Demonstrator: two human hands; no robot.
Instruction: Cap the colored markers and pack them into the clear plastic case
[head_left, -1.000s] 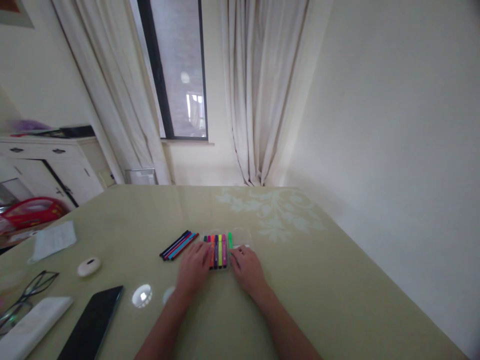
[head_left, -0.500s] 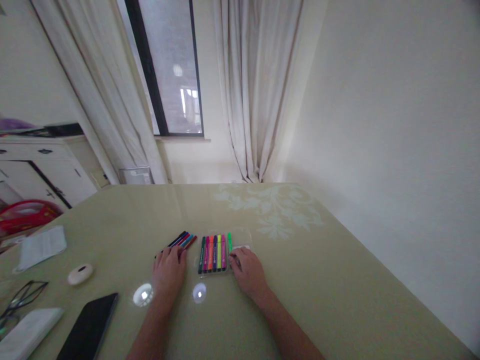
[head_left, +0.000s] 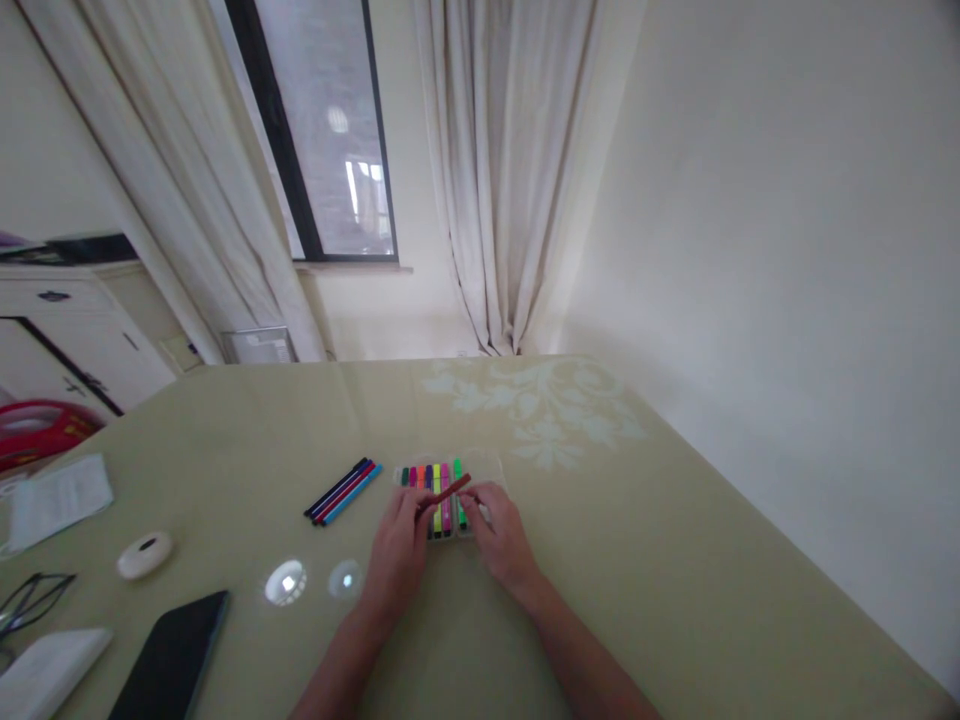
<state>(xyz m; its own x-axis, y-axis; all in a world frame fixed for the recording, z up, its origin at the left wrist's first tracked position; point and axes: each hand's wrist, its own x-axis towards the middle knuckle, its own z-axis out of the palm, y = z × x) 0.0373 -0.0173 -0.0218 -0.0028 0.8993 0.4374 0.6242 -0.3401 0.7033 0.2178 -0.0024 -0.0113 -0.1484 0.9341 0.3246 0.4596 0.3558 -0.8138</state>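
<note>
My left hand [head_left: 401, 545] pinches a dark red-brown marker [head_left: 453, 488] and holds it aslant over a clear plastic pen case [head_left: 491, 465]. In the case's left half lies a row of markers in several colours, among them a yellow marker [head_left: 437, 520] and a pink marker [head_left: 446, 512], partly covered by my left hand. A green marker [head_left: 457, 468] lies in the right half. My right hand [head_left: 501, 535] is at that half, fingers curled close to the green marker and the red-brown marker's tip; what they grip is hidden. Left of the case lie several loose markers [head_left: 343, 492].
On the table's left are a black phone [head_left: 171, 655], a white box-like object [head_left: 54, 675], glasses [head_left: 34, 600], a round white object [head_left: 145, 555] and a pale sheet or packet [head_left: 58, 500]. A wall [head_left: 787, 350] runs along the right.
My left hand has picked the red-brown marker from the loose group and carried it right, over the case. My right hand stays by the green marker. The view has shifted slightly.
</note>
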